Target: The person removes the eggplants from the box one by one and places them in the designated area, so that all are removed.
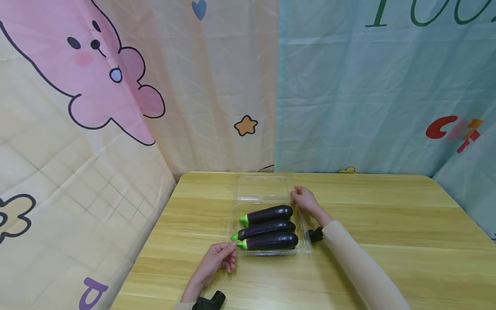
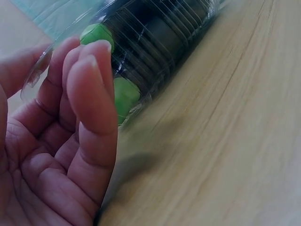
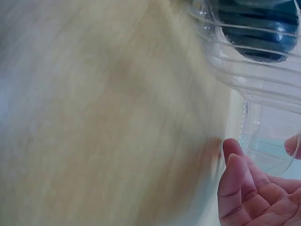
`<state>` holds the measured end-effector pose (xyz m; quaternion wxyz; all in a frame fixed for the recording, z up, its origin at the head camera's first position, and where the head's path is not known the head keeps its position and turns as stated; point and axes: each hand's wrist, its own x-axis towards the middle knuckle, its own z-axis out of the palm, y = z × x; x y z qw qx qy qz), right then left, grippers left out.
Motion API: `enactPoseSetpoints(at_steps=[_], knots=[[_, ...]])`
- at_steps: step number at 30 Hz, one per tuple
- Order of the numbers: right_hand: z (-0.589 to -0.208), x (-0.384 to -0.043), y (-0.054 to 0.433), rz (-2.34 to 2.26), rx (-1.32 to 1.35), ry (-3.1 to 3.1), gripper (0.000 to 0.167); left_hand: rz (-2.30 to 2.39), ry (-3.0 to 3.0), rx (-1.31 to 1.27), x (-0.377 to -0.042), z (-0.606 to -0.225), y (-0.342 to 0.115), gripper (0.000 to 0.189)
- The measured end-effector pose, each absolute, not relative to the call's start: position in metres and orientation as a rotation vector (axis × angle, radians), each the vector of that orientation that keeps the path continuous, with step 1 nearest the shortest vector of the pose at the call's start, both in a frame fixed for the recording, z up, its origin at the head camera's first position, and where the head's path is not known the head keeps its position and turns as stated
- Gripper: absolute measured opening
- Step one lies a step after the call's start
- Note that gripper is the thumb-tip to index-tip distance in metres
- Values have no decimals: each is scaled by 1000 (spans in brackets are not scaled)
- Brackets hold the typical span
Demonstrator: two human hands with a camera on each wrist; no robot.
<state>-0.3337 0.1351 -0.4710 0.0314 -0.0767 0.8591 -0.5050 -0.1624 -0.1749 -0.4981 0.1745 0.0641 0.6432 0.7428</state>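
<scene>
Three dark purple eggplants [image 1: 271, 227] with green stem ends lie side by side in a clear plastic clamshell box [image 1: 306, 247]. The lid [image 1: 263, 186] is folded back toward the far side of the table. My left hand [image 1: 218, 260] pinches the rim at the box's near left corner, beside the green stem ends [image 2: 126, 96]. Near the lid's right edge, by the fold, is my right hand [image 1: 305, 200]. In the right wrist view, a gap shows between the thumb and the bent fingers [image 3: 233, 176], with the lid [image 3: 268, 150] behind them.
The box stands on a wood-grain table [image 1: 372, 241]. Printed cloth curtains [image 1: 217, 86] hang at the table's back and sides. A black wrist camera [image 1: 315, 234] on the right arm is close to the box's right side.
</scene>
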Motion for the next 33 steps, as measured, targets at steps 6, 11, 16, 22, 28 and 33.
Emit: enactPoseSetpoints(at_steps=[6, 11, 16, 22, 28, 33], knots=[[-470, -332, 136, -1479, -189, 2733, 54, 2114, 1842, 180, -162, -497, -173, 33], [-466, -329, 138, -1401, -157, 2841, 58, 2121, 1880, 174, -162, -497, -173, 34], [-452, -324, 140, -1360, -376, 2970, 56, 2122, 1890, 181, -162, -499, -173, 34], [-427, -315, 135, -1321, -778, 2992, 47, 2118, 1898, 198, -162, -498, -174, 34], [-407, -299, 123, -1198, -1111, 2785, 37, 2124, 1891, 214, -162, -497, -174, 34], [-404, -293, 114, -1007, -1234, 2637, 42, 2121, 1886, 217, -163, -498, -174, 34]])
